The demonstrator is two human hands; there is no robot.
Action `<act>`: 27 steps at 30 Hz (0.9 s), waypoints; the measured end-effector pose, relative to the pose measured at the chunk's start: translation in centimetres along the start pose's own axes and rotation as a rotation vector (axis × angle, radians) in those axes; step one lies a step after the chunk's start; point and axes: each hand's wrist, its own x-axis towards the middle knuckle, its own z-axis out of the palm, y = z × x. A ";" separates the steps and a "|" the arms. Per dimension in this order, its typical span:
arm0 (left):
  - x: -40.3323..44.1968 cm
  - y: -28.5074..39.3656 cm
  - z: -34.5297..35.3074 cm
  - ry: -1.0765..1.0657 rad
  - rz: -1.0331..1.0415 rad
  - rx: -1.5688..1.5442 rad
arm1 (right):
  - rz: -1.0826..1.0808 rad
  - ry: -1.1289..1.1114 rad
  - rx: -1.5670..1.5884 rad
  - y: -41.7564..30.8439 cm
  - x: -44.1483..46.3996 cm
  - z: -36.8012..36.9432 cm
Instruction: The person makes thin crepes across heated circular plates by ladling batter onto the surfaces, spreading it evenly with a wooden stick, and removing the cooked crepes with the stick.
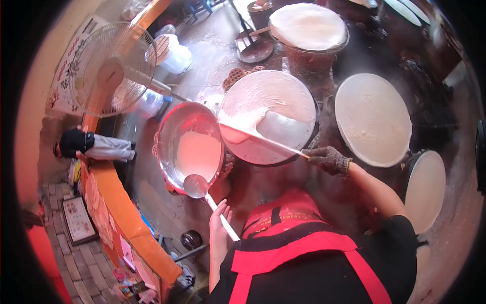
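Observation:
My right hand [329,160], in a dark glove, is closed round the end of a long thin spreader stick [263,139]. The stick lies across a round griddle [238,148], where pale batter [268,93] covers the upper part and a looser pool shows near the middle. My left hand [220,220], bare, is wrapped round the white handle of a ladle [195,186]. The ladle's bowl is at the near rim of a large metal basin [164,157] holding pale batter [199,153]. The basin stands left of the griddle.
More round griddles with pale sheets stand at the right [373,120], lower right [426,190] and top [308,26]. A standing fan [110,75] is at the upper left. Beyond an orange-edged counter [121,213] stands a person [96,144].

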 end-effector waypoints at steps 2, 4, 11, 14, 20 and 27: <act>1.4 1.5 0.2 -0.117 -0.012 0.039 | -0.093 0.166 0.056 2.2 0.5 1.5; 3.1 2.8 -0.2 -0.201 0.027 0.132 | -0.492 0.424 -0.056 4.4 3.4 4.0; 7.6 7.4 -4.9 -0.378 0.080 0.387 | 0.075 0.322 0.155 5.1 -8.6 15.4; 9.1 7.3 -8.6 -0.346 0.091 0.345 | -0.085 0.450 0.561 9.1 -8.4 20.3; 8.0 6.6 -17.8 -0.250 0.165 0.187 | -0.592 0.862 -0.116 -0.5 15.3 31.1; 5.6 4.7 -26.2 -0.064 0.231 0.245 | -0.337 1.302 0.338 -9.9 34.7 35.0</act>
